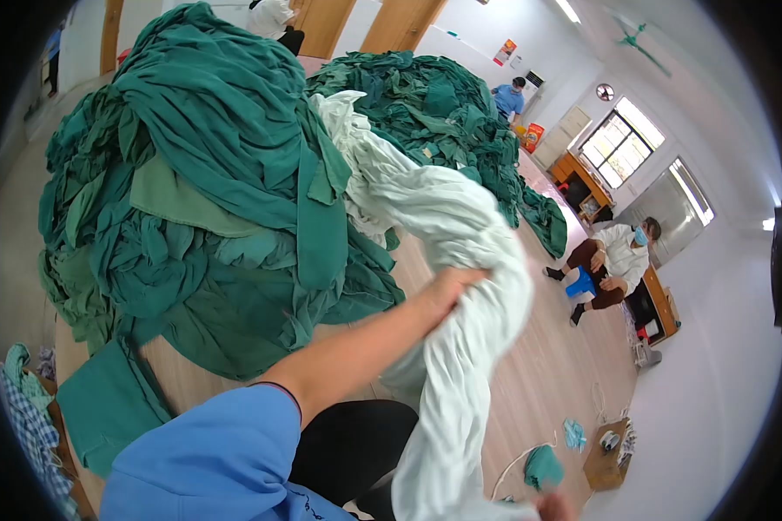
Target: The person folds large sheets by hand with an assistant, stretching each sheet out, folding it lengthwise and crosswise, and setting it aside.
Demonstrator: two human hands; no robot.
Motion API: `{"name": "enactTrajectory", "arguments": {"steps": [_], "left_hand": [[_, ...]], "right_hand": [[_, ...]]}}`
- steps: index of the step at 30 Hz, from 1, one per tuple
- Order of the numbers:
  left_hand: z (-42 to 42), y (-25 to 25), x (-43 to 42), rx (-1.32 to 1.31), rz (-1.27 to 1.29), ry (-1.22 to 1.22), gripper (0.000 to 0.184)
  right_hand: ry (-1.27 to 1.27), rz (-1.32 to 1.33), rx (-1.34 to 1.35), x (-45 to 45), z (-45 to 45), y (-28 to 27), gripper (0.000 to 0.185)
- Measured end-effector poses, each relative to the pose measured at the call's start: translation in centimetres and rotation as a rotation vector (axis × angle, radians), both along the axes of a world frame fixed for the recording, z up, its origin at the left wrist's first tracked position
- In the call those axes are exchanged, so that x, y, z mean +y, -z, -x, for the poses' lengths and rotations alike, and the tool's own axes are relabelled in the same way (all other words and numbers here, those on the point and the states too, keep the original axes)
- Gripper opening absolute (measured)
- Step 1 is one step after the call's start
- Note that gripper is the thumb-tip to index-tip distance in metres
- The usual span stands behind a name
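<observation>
A long pale mint-white cloth (465, 339) stretches from the side of a big green fabric heap (226, 156) down to the bottom of the head view. My left hand (456, 291) grips this pale cloth near its bend, with the fingers partly hidden in the folds. At the bottom edge, my right hand (552, 505) is blurred and mostly cut off, close to the lower end of the pale cloth; its fingers cannot be made out.
A second green heap (426, 95) stands behind. A seated person (617, 260) is at the right, another person (508, 97) farther back. A cardboard box (606, 460) and a small green cloth (543, 467) lie at lower right. Checked cloth (30, 425) is at left.
</observation>
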State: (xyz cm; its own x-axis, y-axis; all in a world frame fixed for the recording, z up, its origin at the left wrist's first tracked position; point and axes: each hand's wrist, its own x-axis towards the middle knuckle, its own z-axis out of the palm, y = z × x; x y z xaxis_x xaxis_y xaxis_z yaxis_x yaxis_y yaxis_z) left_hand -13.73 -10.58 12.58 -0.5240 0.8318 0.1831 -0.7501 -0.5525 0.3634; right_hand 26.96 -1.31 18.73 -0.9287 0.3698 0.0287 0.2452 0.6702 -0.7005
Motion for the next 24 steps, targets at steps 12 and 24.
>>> {"name": "enactTrajectory", "arguments": {"steps": [12,24], "left_hand": [[-1.9,-0.7,-4.3,1.266,0.492,0.483,0.035],[4.9,25.4,-3.7,2.171,1.498,-0.367,0.084]], "right_hand": [[0.267,-0.022,0.111,1.9,9.7,11.3,0.077],[0.479,-0.194,-0.311,8.8,7.4,13.6,0.071]]}}
